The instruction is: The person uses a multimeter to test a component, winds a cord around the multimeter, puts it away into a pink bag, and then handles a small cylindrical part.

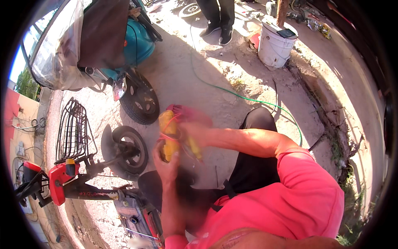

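In front of my knees, my left hand (166, 162) is closed round a yellow handheld device (170, 146) that looks like a multimeter. A thin red lead (169, 122) loops over its upper part. Just right of it, my right hand (195, 135) is smeared by motion, so its fingers cannot be made out. A blurred yellow piece (193, 148) shows below that hand; whether the hand holds it is unclear. Behind both hands is a dark pink, cloth-like thing (192, 115), partly hidden.
An electric bike with a red front panel (57, 182) and black wire basket (74, 130) stands at left. Beyond it is a teal vehicle (139, 41). A green hose or cable (232, 92) crosses the ground. A white bucket (273, 45) and another person's legs (217, 14) are farther off.
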Demonstrator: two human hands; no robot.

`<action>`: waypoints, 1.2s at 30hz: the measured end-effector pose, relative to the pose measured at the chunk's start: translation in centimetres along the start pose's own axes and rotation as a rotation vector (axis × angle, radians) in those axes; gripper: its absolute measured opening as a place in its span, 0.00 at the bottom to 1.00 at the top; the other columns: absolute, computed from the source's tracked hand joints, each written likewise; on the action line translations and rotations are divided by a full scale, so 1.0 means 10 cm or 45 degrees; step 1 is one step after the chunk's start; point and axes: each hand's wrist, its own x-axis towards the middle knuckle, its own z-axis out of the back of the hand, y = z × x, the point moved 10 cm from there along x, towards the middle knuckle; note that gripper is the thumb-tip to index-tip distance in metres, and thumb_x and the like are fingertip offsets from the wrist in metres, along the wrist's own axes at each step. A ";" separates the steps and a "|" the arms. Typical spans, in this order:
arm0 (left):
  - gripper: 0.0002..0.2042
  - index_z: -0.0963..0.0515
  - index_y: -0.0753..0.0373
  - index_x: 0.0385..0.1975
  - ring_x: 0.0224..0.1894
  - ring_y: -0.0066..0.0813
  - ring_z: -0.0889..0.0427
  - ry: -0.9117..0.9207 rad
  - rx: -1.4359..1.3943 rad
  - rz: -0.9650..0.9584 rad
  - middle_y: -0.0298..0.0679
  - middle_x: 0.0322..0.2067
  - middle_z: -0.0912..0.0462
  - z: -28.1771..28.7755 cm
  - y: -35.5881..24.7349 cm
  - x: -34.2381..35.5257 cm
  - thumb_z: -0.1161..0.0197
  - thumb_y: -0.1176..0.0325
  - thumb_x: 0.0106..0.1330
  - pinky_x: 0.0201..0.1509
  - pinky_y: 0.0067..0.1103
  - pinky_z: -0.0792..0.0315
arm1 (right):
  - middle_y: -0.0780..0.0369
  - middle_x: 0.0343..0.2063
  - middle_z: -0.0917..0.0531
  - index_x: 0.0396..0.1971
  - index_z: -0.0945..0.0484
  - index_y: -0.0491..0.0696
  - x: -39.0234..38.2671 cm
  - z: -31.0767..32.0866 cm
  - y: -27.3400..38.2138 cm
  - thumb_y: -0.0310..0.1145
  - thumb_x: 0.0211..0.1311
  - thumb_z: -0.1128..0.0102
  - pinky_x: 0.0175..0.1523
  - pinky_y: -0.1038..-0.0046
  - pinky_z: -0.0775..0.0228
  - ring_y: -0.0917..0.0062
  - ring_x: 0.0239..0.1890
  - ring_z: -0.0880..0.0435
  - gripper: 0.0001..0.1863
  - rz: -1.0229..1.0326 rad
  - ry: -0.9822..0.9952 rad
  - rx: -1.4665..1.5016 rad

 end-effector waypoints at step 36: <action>0.29 0.30 0.62 0.63 0.54 0.40 0.17 0.280 -1.409 0.777 0.44 0.55 0.20 -0.43 0.39 -0.28 0.47 0.44 0.73 0.59 0.36 0.22 | 0.65 0.41 0.17 0.55 0.21 0.47 -0.21 -0.15 -0.10 0.56 0.58 0.28 0.39 0.74 0.27 0.79 0.38 0.20 0.33 0.164 0.213 -0.410</action>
